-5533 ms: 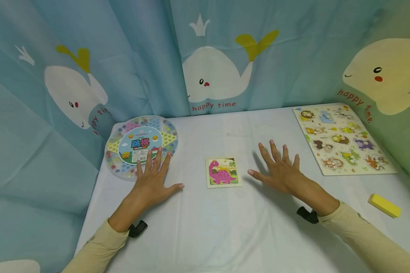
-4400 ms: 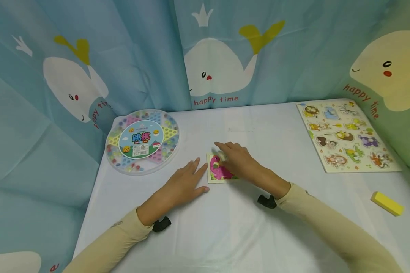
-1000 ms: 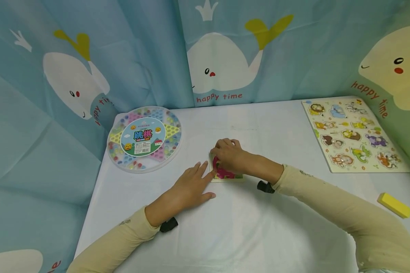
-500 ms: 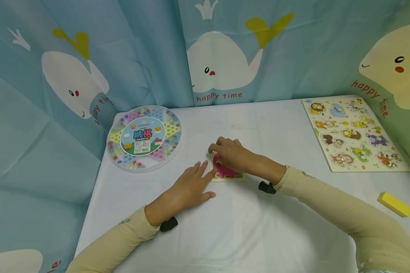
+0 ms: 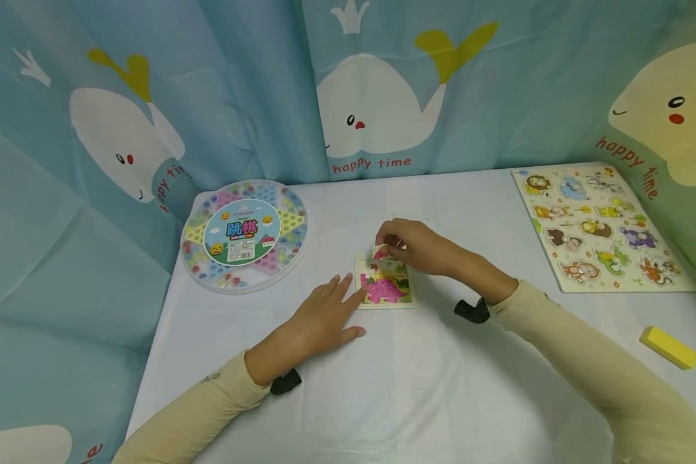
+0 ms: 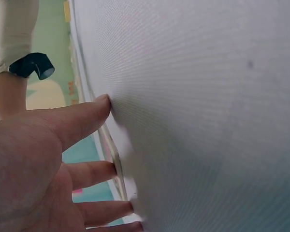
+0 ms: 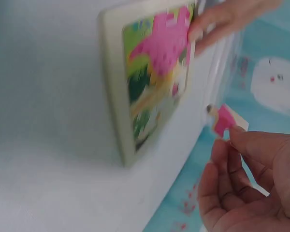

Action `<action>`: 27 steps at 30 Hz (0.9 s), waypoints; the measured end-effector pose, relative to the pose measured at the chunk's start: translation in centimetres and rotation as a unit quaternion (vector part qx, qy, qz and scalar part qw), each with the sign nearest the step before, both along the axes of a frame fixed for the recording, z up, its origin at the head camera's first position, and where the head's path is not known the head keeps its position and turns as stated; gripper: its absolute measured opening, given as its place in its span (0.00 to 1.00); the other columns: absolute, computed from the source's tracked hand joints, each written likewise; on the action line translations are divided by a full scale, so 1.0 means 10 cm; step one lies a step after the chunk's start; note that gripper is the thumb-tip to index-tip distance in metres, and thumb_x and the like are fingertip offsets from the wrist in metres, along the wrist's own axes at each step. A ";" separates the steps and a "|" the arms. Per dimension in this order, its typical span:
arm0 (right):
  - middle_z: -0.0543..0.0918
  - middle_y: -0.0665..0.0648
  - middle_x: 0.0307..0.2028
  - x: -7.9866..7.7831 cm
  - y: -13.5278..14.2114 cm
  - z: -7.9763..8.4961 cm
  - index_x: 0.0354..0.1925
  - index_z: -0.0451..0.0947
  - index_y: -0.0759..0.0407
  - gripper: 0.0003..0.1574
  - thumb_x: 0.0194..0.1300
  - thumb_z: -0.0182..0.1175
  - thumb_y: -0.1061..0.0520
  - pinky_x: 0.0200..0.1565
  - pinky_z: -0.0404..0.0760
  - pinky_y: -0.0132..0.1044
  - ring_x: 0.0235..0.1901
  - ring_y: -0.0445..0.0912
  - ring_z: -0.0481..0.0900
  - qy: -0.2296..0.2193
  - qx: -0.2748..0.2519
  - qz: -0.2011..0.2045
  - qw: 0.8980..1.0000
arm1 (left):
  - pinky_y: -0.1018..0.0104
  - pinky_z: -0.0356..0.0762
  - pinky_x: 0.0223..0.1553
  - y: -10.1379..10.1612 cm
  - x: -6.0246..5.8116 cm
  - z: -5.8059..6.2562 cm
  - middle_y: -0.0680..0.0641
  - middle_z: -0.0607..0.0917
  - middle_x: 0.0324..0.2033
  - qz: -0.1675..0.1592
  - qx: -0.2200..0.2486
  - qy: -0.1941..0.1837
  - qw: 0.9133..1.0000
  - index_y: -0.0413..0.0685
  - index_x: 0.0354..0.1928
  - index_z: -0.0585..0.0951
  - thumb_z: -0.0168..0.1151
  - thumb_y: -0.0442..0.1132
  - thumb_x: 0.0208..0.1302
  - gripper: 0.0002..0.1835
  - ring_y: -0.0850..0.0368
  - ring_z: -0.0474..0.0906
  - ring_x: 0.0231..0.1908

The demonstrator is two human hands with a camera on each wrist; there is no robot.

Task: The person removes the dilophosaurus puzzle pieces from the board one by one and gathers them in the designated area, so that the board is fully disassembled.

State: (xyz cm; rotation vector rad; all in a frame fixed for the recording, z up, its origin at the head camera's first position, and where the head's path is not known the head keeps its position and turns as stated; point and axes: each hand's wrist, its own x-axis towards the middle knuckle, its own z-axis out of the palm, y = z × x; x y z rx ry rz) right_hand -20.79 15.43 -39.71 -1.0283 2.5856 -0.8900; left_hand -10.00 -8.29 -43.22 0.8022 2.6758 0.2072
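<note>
A small square jigsaw puzzle [image 5: 385,290] with a pink dinosaur in a cream frame lies on the white table. Its upper left shows a gap where a piece is out. My right hand [image 5: 417,246] pinches a pink and pale jigsaw piece [image 7: 225,119] between thumb and fingers, above the puzzle's far edge. My left hand [image 5: 320,317] lies with spread fingers at the puzzle's left side, a fingertip on its edge. In the left wrist view the thumb [image 6: 87,118] meets the tablecloth.
A round Chinese checkers box [image 5: 292,258] sits at the table's back left. An animal peg puzzle board [image 5: 577,248] lies at the back right, with a yellow block [image 5: 669,348] in front of it. A whale-print curtain [image 5: 255,96] hangs behind the table.
My right hand has lifted the jigsaw piece out of the frame and moved up and right, uncovering the dinosaur picture. Earlier the left hand came in from the checkers box; lately it stays put.
</note>
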 end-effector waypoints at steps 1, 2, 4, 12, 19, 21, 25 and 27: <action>0.84 0.57 0.43 -0.02 0.06 0.01 0.50 0.81 0.65 0.08 0.74 0.62 0.68 0.50 0.84 0.47 0.44 0.50 0.82 -0.002 -0.002 -0.010 1.000 | 0.42 0.61 0.77 0.00 0.00 0.00 0.35 0.60 0.81 0.002 0.000 -0.003 1.000 0.52 0.82 0.65 0.62 0.61 0.74 0.41 0.34 0.56 0.80; 0.84 0.57 0.43 -0.03 0.13 0.02 0.50 0.81 0.65 0.07 0.74 0.62 0.68 0.49 0.83 0.47 0.44 0.49 0.82 -0.003 -0.003 -0.018 1.000 | 0.42 0.61 0.77 0.00 0.00 0.01 0.35 0.60 0.81 0.003 0.001 -0.005 1.000 0.52 0.82 0.65 0.62 0.61 0.74 0.41 0.34 0.55 0.80; 0.85 0.58 0.42 -0.06 0.26 0.04 0.50 0.82 0.65 0.08 0.75 0.61 0.68 0.49 0.83 0.48 0.43 0.50 0.83 -0.007 -0.004 -0.034 0.999 | 0.42 0.61 0.77 0.00 0.01 0.01 0.35 0.60 0.81 0.001 0.000 -0.003 1.000 0.52 0.82 0.64 0.62 0.61 0.75 0.41 0.34 0.56 0.80; 0.87 0.59 0.44 -0.10 0.71 0.06 0.49 0.83 0.64 0.08 0.76 0.60 0.67 0.47 0.82 0.43 0.45 0.53 0.88 -0.044 0.007 -0.093 0.995 | 0.42 0.62 0.76 -0.01 0.03 0.02 0.34 0.60 0.81 -0.006 0.010 0.007 1.000 0.50 0.81 0.65 0.62 0.60 0.75 0.40 0.33 0.57 0.80; 0.86 0.60 0.45 -0.12 0.98 -0.02 0.48 0.85 0.62 0.08 0.75 0.62 0.66 0.42 0.81 0.36 0.42 0.52 0.87 -0.056 0.034 -0.111 0.992 | 0.42 0.61 0.77 -0.01 0.03 0.03 0.35 0.59 0.81 -0.005 0.008 -0.003 1.000 0.50 0.82 0.64 0.62 0.60 0.75 0.41 0.34 0.55 0.80; 0.86 0.60 0.44 -0.13 1.02 -0.04 0.48 0.85 0.63 0.07 0.75 0.62 0.66 0.41 0.81 0.36 0.42 0.52 0.86 -0.060 0.035 -0.113 0.991 | 0.42 0.61 0.77 -0.01 0.03 0.03 0.35 0.59 0.81 -0.005 0.009 -0.003 1.000 0.51 0.82 0.64 0.62 0.60 0.75 0.41 0.34 0.55 0.80; 0.86 0.61 0.44 -0.15 1.08 -0.10 0.48 0.85 0.64 0.07 0.75 0.62 0.65 0.41 0.80 0.35 0.43 0.52 0.84 -0.069 0.034 -0.118 0.990 | 0.42 0.59 0.78 -0.01 0.02 0.02 0.36 0.58 0.82 0.003 0.006 -0.010 1.000 0.52 0.82 0.63 0.62 0.61 0.75 0.41 0.35 0.54 0.81; 0.86 0.61 0.44 -0.15 1.08 -0.15 0.48 0.85 0.64 0.07 0.75 0.63 0.65 0.44 0.79 0.36 0.44 0.52 0.82 -0.074 0.034 -0.124 0.989 | 0.43 0.59 0.78 0.00 0.01 0.01 0.37 0.57 0.82 0.006 0.004 -0.012 1.000 0.53 0.82 0.63 0.62 0.61 0.75 0.42 0.36 0.53 0.81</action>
